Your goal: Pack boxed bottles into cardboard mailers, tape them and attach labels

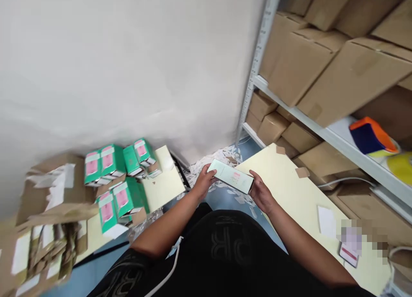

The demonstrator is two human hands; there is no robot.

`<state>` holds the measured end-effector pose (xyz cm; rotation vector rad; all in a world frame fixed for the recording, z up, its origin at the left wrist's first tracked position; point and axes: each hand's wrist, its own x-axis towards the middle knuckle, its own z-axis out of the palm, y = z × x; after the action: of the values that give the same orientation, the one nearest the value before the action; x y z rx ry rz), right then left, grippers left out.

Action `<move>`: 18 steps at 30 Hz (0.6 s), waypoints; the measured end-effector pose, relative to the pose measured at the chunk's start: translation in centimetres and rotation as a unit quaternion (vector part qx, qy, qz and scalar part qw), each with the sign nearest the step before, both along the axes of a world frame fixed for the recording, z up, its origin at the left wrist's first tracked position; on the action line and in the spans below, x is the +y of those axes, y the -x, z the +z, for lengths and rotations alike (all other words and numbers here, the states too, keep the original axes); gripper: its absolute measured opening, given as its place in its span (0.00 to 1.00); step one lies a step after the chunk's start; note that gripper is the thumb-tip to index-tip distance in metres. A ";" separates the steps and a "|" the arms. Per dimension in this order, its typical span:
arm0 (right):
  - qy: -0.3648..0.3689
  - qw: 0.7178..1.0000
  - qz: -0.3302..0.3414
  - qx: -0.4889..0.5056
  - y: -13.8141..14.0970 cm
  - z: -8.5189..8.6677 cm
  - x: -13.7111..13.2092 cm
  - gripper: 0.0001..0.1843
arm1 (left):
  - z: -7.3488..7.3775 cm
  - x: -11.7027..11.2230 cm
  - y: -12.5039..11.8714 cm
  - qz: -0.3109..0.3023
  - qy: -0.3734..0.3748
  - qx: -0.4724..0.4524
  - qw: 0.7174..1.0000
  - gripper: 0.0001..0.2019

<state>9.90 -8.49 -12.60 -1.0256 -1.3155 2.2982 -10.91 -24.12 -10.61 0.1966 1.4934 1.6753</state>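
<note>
A slim pale green and white box (229,175) with pink print on its face is held out in front of my body, over the gap between two tables. My left hand (204,182) grips its left end, thumb on top. At the opposite end my right hand (261,195) has its fingers around the edge; the undersides of both grips are hidden. Off to the left, green boxes with pink panels (122,198) stand in groups on the left table (164,177), nearest to my left hand.
Metal shelving (291,110) packed with cardboard boxes (302,61) rises at right. The right cream table (286,189) bears a phone (348,254) and a white paper (326,221). Paper scraps (214,156) litter the floor. An open carton (58,198) stands far left.
</note>
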 end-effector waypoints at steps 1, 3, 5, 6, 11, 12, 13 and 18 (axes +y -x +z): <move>-0.010 0.998 -0.060 -0.002 -0.7 0.0 0.1 0.41 | -0.4 1.5 -0.5 -0.012 -0.007 -0.007 1.000 0.25; -0.007 0.985 -0.172 0.000 -1.6 0.1 0.1 0.42 | -1.4 4.3 -1.6 -0.034 -0.022 -0.026 0.999 0.24; 0.002 0.971 -0.239 0.012 -2.0 0.2 0.2 0.41 | -2.5 7.1 -2.7 -0.057 -0.033 -0.061 0.996 0.22; -0.004 0.966 -0.258 0.016 -2.2 0.3 0.3 0.41 | -3.0 8.4 -3.1 -0.073 -0.033 -0.083 0.993 0.21; -0.128 0.931 -0.327 -0.097 -3.7 0.6 2.0 0.46 | -5.7 14.6 -4.4 -0.252 0.048 -0.118 0.959 0.24; -0.160 0.916 -0.339 -0.142 -4.1 0.6 2.7 0.48 | -6.2 15.8 -4.4 -0.302 0.081 -0.084 0.946 0.24; -0.192 0.900 -0.345 -0.187 -4.7 0.7 3.4 0.49 | -6.6 16.8 -4.3 -0.350 0.116 -0.031 0.929 0.24; -0.314 0.831 -0.291 -0.354 -7.4 1.0 6.7 0.54 | -7.7 20.8 -3.7 -0.470 0.182 0.209 0.838 0.19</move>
<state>17.26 -1.76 -11.56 -1.7617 -1.5383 0.9280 -7.24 -3.34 -18.26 0.9625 1.5904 0.5537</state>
